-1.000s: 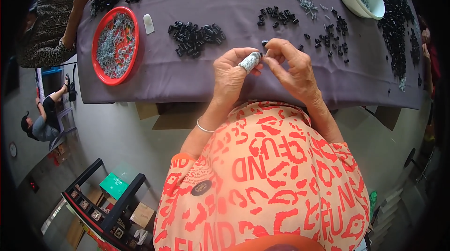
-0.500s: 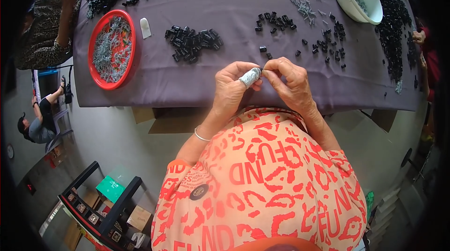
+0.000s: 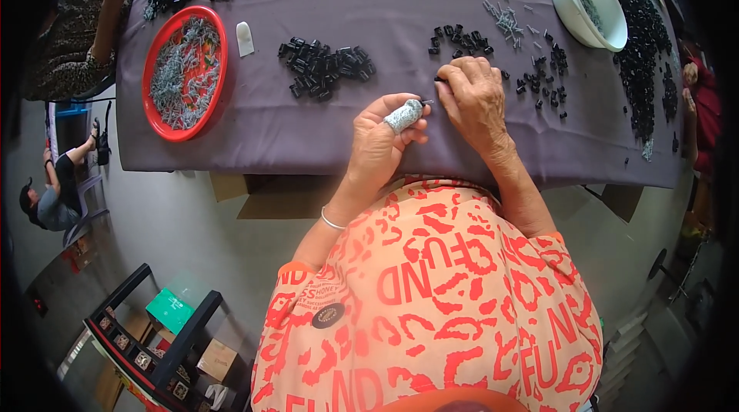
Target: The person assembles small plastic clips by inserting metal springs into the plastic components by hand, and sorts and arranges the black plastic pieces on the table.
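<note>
My left hand (image 3: 377, 131) is closed just above the table's near edge, one digit wrapped in a speckled grey-white cover (image 3: 404, 116). At its tip it pinches a small black part (image 3: 423, 102) with a thin grey pin sticking out to the right. My right hand (image 3: 476, 96) is apart from it, farther up the cloth, thumb and forefinger closed on another small dark part (image 3: 439, 80), mostly hidden by the fingers. Just beyond that hand lies a group of small black parts (image 3: 460, 39). A heap of larger black cylindrical parts (image 3: 323, 67) lies to the left.
A red basin (image 3: 148, 93) of grey screw-like pins stands at left, a white piece (image 3: 245, 39) beside it. Loose pins (image 3: 504, 20) and a pale bowl (image 3: 563, 0) are at far right, near a long black pile (image 3: 643, 66). Other people sit at both sides.
My hands have come apart. The right one has moved up and away toward the small black parts, and the pin at my left fingertips now shows.
</note>
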`<action>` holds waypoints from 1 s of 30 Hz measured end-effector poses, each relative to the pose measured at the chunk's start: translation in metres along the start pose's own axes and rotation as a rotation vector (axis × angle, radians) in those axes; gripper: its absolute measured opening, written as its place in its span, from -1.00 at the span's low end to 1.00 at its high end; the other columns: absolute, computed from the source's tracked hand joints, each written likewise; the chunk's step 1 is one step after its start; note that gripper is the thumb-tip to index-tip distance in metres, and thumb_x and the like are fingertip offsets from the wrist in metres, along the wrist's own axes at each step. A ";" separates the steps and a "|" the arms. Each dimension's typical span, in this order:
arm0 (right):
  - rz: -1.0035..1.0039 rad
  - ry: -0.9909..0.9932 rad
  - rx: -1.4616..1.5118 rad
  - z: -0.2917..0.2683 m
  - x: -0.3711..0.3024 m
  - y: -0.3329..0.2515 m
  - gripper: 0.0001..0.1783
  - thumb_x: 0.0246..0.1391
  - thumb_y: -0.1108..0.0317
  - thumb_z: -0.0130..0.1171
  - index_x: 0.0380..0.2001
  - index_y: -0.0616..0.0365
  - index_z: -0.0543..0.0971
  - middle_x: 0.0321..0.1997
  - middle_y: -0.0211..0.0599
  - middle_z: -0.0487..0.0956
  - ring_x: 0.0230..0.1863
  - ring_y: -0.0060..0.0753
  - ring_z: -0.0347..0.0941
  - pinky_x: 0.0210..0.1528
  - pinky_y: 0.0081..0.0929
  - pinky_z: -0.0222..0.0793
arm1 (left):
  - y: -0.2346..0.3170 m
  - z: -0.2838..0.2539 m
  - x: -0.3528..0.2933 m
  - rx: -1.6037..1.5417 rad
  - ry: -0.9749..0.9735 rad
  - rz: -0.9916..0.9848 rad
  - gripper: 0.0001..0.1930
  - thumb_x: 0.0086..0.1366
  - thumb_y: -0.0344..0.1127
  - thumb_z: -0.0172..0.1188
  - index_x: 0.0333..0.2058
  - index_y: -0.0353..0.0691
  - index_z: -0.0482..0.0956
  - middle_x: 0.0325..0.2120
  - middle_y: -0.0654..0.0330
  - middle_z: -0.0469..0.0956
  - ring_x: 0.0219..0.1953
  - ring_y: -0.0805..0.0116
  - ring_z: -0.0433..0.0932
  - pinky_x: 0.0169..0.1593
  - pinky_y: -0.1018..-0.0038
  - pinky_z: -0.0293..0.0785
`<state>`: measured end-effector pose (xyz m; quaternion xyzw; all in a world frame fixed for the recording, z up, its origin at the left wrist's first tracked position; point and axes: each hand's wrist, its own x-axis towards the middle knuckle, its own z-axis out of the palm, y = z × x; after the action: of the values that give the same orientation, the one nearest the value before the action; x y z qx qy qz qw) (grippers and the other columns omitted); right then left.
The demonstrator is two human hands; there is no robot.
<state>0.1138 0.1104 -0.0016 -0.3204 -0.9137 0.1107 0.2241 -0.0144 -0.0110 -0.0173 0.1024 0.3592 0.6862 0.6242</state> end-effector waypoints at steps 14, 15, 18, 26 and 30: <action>0.495 -0.029 1.354 -0.029 -0.017 -0.008 -0.80 0.11 0.58 0.10 -0.16 0.31 0.49 -0.28 -0.34 0.56 -0.25 -0.61 0.49 -0.15 -0.63 0.43 | 0.015 0.019 -0.004 -0.032 0.019 0.070 -0.83 0.26 -0.43 0.10 -0.19 -0.32 0.52 -0.33 0.09 0.58 -0.39 0.48 0.56 -0.34 0.55 0.55; 0.509 -0.024 1.404 -0.030 -0.018 -0.008 -0.80 0.10 0.58 0.10 -0.16 0.32 0.49 -0.26 -0.34 0.55 -0.25 -0.61 0.49 -0.16 -0.63 0.43 | 0.016 0.021 -0.004 0.010 0.034 0.069 -0.84 0.26 -0.43 0.12 -0.19 -0.32 0.52 -0.33 0.10 0.59 -0.39 0.48 0.55 -0.34 0.55 0.54; 0.425 -0.003 1.352 -0.032 -0.021 -0.010 -0.81 0.09 0.62 0.11 -0.19 0.32 0.51 -0.23 -0.34 0.54 -0.25 -0.62 0.48 -0.15 -0.66 0.40 | 0.020 0.027 -0.004 0.085 0.050 0.085 -0.84 0.24 -0.43 0.14 -0.21 -0.32 0.53 -0.35 0.12 0.59 -0.39 0.49 0.54 -0.34 0.56 0.53; 0.214 0.020 0.972 -0.042 -0.024 -0.008 -0.79 0.00 0.68 0.16 -0.24 0.32 0.53 -0.29 -0.37 0.51 -0.26 -0.63 0.40 -0.19 -0.70 0.32 | 0.015 0.034 -0.004 0.249 0.051 0.134 -0.84 0.22 -0.44 0.18 -0.23 -0.35 0.53 -0.38 0.14 0.60 -0.40 0.50 0.55 -0.34 0.56 0.52; 0.228 0.020 0.959 -0.042 -0.027 -0.010 -0.78 -0.02 0.69 0.17 -0.25 0.32 0.54 -0.30 -0.36 0.51 -0.27 -0.62 0.40 -0.20 -0.69 0.32 | 0.014 0.036 -0.005 0.280 0.072 0.148 -0.84 0.22 -0.45 0.19 -0.24 -0.36 0.53 -0.39 0.15 0.60 -0.41 0.50 0.54 -0.34 0.56 0.52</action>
<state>0.1476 0.0881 0.0290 -0.2800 -0.7168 0.5397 0.3414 -0.0034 -0.0017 0.0186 0.1897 0.4652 0.6766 0.5383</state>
